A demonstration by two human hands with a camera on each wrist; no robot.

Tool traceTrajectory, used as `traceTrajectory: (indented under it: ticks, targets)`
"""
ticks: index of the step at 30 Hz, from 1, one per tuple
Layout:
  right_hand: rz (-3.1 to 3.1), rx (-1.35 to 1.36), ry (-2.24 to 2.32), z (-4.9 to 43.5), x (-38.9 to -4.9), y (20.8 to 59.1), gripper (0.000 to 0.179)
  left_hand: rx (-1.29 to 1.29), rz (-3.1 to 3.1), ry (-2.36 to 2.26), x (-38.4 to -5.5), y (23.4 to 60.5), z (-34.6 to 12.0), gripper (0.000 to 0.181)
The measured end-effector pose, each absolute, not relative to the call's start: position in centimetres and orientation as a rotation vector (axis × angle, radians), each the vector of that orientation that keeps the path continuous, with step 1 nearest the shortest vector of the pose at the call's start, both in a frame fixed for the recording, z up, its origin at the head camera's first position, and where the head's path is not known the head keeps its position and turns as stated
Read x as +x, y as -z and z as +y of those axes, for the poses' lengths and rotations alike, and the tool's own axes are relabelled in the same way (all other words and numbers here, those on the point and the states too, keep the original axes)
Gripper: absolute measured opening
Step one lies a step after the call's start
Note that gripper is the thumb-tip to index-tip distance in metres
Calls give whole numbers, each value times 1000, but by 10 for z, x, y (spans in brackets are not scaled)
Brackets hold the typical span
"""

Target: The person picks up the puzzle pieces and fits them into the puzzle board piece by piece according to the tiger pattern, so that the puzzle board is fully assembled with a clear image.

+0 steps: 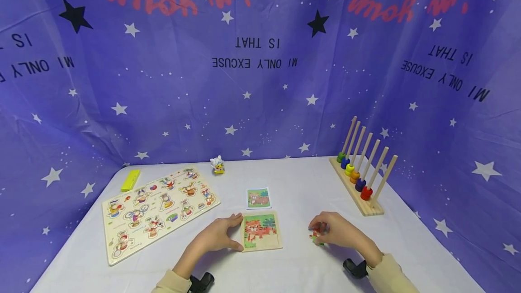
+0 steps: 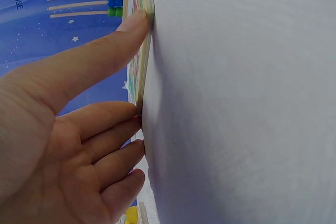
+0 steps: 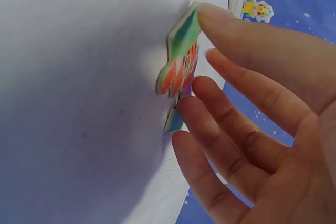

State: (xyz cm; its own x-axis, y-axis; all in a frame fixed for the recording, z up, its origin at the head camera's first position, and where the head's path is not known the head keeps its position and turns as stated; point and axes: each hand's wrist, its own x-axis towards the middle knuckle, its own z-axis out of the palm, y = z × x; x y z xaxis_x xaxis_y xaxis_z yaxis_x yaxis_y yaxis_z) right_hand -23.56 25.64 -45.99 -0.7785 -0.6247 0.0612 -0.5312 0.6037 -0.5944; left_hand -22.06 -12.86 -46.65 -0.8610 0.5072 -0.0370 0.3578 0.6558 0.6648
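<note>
A small wooden jigsaw board (image 1: 260, 243) with a red tiger picture lies in front of me, with bare wood at its lower right. My left hand (image 1: 220, 235) touches the board's left edge. Its thumb (image 2: 134, 24) is at the near corner and its fingers (image 2: 113, 116) at the far one, loosely bent. To the right of the board, my right hand (image 1: 335, 230) holds jigsaw pieces (image 3: 181, 51) in green, red and blue between thumb and fingers, low over the white cloth. In the head view that hand partly hides the pieces.
Behind the board lies a picture card (image 1: 258, 199). A large peg puzzle (image 1: 163, 211) lies at left, beside a yellow block (image 1: 130, 181). A small figurine (image 1: 218, 165) stands at the back. At right stands a wooden rack (image 1: 362, 193) with upright pegs and coloured beads.
</note>
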Motion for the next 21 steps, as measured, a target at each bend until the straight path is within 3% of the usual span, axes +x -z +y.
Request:
traceTrajectory:
  ticks: [21]
  targets:
    - [2633, -865, 921, 255, -225, 457, 26, 709, 2659, -994, -221, 468, -129, 87]
